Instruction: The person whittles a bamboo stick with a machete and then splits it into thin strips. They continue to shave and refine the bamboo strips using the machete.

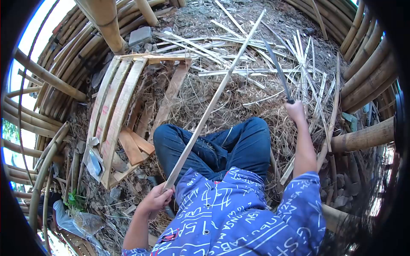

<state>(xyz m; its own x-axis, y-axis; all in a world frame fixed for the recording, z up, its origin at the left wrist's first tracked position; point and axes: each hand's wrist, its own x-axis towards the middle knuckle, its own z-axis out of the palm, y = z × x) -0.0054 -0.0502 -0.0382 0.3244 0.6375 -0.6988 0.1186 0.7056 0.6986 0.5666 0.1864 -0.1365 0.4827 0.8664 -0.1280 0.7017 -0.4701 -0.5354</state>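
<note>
Beige strip (214, 99) clamped in my left hand (157, 199); right hand (295, 111) (well apart) grips a long-bladed knife (280, 73), loose slats (302, 65) beyond.

A long strip (218, 91) slants from the left hand (159, 198) across the view of the crossed legs (252, 145), its far end over loose strips (265, 71) that lie before them on the littered ground (205, 96), while a long knife (279, 70) points forward from the right hand (295, 111), to the right of the strip. Left of the legs stands a pallet (121, 100) with short boards (130, 147) inside, a stone block (141, 36) beyond it, and stacked poles line the far left (70, 55) and the right (371, 72)
</note>
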